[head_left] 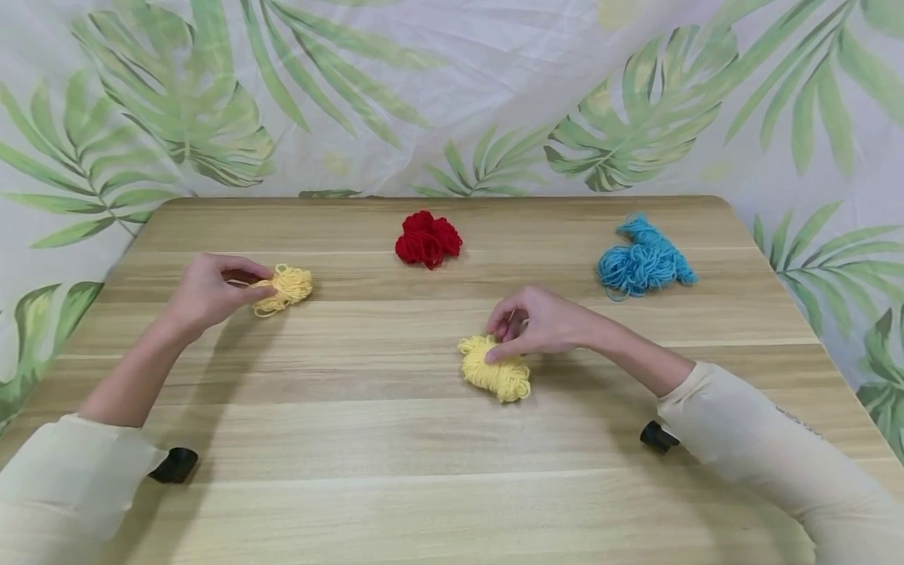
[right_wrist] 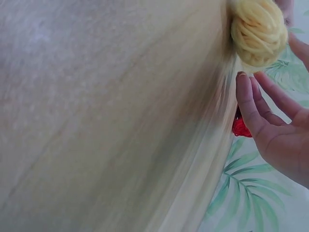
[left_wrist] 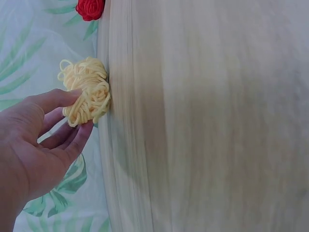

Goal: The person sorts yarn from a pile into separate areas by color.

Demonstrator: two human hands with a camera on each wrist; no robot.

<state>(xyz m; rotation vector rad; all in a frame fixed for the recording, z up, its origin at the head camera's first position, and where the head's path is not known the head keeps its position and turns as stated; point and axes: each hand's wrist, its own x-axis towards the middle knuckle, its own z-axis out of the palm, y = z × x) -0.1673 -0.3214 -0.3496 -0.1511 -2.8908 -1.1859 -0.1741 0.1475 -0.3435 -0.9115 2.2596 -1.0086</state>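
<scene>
My left hand [head_left: 212,294] pinches a small pale yellow yarn bundle [head_left: 291,286] between thumb and fingers at the table's left side. Its loose loops show in the left wrist view, where the same yarn bundle [left_wrist: 87,92] sits at the fingertips. Near the table's middle, a fuller yellow yarn skein [head_left: 497,380] is held by my right hand [head_left: 540,322], thumb on its top and fingers bent behind it. In the right wrist view the yarn skein [right_wrist: 258,34] partly leaves the frame, and the fingertips are close against its edge.
A red yarn bundle [head_left: 427,239] lies toward the back middle of the wooden table [head_left: 353,447]. Blue yarn [head_left: 644,263] lies at the back right. Behind the table hangs a leaf-print cloth [head_left: 494,71]. Black pieces [head_left: 174,465] show beneath both sleeves.
</scene>
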